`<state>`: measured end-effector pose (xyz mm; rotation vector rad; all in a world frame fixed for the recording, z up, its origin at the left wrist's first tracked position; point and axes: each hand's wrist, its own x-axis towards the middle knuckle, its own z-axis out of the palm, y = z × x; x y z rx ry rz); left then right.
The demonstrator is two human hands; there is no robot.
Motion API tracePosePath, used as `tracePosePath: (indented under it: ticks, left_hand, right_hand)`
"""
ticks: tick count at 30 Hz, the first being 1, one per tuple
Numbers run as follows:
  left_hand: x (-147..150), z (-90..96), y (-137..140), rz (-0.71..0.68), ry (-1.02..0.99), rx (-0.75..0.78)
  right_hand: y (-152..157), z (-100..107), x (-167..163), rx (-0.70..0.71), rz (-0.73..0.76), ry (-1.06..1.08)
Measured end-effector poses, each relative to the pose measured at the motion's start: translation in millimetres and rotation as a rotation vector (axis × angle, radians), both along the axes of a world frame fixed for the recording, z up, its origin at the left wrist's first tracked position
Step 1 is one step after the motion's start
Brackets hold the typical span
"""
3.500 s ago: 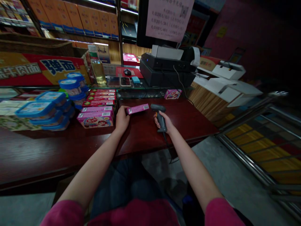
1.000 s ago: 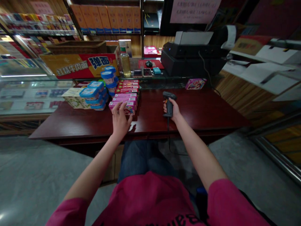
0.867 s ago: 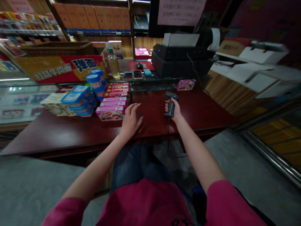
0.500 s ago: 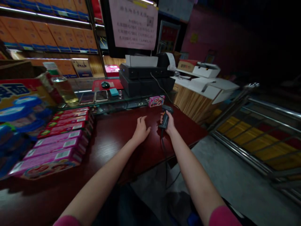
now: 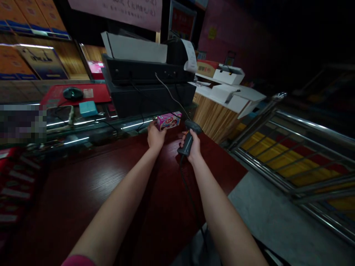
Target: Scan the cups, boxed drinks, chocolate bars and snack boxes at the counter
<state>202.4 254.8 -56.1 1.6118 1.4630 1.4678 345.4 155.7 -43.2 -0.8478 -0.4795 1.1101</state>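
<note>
A small pink snack box (image 5: pixel 172 121) stands at the back of the dark red counter (image 5: pixel 111 177). At its left end is my left hand (image 5: pixel 156 136), with the thumb in front and the fingers partly hidden behind it, closed on the box. My right hand (image 5: pixel 195 146) is wrapped round the grip of a dark barcode scanner (image 5: pixel 188 142), just right of the box. From the scanner's handle a black cable (image 5: pixel 186 184) hangs down over the counter's front edge.
Behind the box sits a black machine (image 5: pixel 146 79) with cables and a white paper strip. On the left are a mouse (image 5: pixel 72 93) on a red mat, a light blue block (image 5: pixel 88 109) and red boxes (image 5: pixel 16 184). A metal railing (image 5: pixel 310 122) stands to the right.
My left hand has moved from the open counter to the pink box and closed on its left end. The scanner stays in my right hand. The view has moved closer and turned right.
</note>
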Motion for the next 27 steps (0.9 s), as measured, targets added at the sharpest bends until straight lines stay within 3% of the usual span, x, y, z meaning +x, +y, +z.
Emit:
tracePosePath:
  ticks: [5,10,16,21,27]
  left_hand:
    - [4.4,5.3,3.0,-0.010,0.043,-0.067]
    - [-31.1,2.7,-25.3,-0.005,-0.039,-0.001]
    - [-132.8,-5.0,-116.8,-0.011,-0.057,0.067]
    - [-215.1,10.3,-206.2,0.086,0.102,0.107]
    - [-258.7,32.5,-269.7,0.210,0.309,0.172]
  right_hand:
    - [-0.3,3.0,5.6,-0.018,0.050,0.032]
    - [-8.9,13.1,6.8,0.003,0.115,0.102]
    - [-42.2,27.8,-16.3,0.001,0.338,0.082]
    - [-83.6,35.3,-62.0,-0.034,0.619,0.070]
    - [-140.7,33.6,-131.2,-0.043,0.782,-0.002]
